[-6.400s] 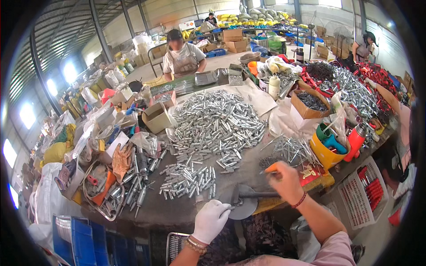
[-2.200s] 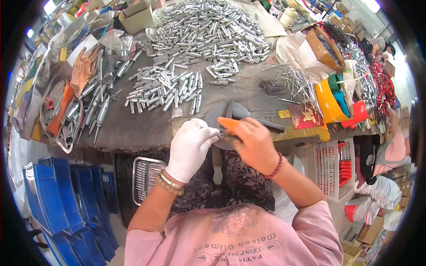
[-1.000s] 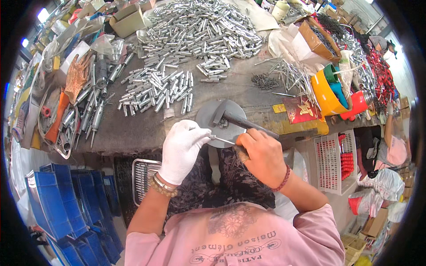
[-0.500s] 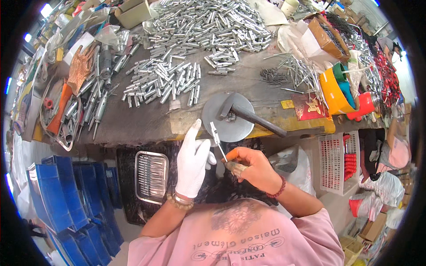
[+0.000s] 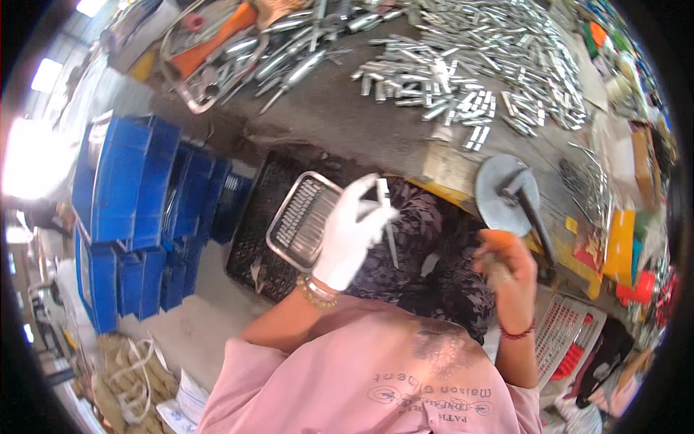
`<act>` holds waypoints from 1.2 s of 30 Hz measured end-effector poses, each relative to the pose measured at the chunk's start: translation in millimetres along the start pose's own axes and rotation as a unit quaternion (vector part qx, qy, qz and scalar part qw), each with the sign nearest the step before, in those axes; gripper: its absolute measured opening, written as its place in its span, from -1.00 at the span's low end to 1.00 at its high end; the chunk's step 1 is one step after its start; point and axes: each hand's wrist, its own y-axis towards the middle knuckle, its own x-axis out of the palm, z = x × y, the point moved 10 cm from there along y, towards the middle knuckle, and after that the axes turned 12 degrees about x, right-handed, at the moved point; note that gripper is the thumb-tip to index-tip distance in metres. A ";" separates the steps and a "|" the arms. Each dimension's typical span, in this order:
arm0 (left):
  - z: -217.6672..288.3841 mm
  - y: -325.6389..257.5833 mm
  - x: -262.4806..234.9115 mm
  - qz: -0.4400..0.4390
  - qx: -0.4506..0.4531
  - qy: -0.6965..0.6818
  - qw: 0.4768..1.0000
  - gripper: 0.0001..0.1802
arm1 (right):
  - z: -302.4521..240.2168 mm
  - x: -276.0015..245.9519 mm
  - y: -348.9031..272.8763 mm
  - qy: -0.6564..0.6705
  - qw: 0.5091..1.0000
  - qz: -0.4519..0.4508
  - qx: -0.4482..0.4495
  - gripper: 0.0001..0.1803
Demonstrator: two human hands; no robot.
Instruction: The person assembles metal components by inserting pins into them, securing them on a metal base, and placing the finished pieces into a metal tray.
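My left hand, in a white glove, pinches a slim metal tool piece with a silver cylindrical end and a thin shaft hanging down. Beside this hand, over my lap, lies a silver metal tray holding rows of similar slim rods. My right hand, with an orange covering on a fingertip, is apart from the piece, near the table edge. Motion smears its fingers, so their closure is unclear. Close to it, a hammer rests on a round grey metal disc.
Heaps of silver cylindrical parts cover the far table. Tools with an orange handle lie at the far left. Blue bins are stacked at left. The tray rests on a black crate. A white basket stands at right.
The metal piece has passed from my right hand into my gloved left hand, which is now near the tray. My right hand has drawn away. The view has turned left.
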 end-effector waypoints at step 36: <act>95.0 52.1 -74.8 0.171 0.303 0.278 0.896 -0.77 | 19.9 -31.9 24.0 0.169 0.983 -0.009 0.065 -0.64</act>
